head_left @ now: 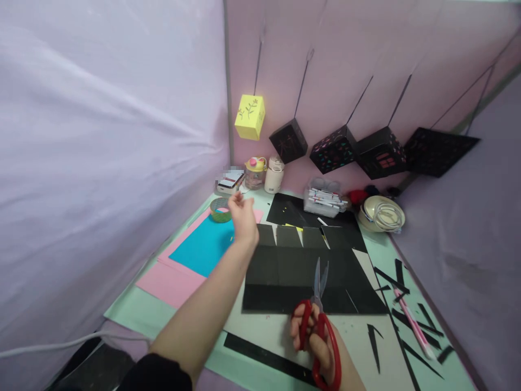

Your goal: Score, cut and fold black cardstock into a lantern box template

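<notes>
My right hand [319, 339] has its fingers through the red handles of a pair of scissors [319, 290]. The blades point away from me and stand slightly apart, over a black sheet of card [305, 266]. That card has slits along its far edge, which split it into flaps, and a fine line near its right front. My left hand [244, 220] is raised left of the card, close to a roll of tape [221, 210]. Its fingers are loosely bent and apart, with nothing visible in them. A blue sheet [201, 247] and pink sheets [173, 285] lie beneath that arm.
Black paper scraps [423, 326] and a pink-handled craft knife [415, 326] lie at the right. At the back stand a box of markers [325, 201], a cream bowl [380, 214], a cup [255, 174] and a bottle [274, 176]. Paper lanterns [334, 149] hang above.
</notes>
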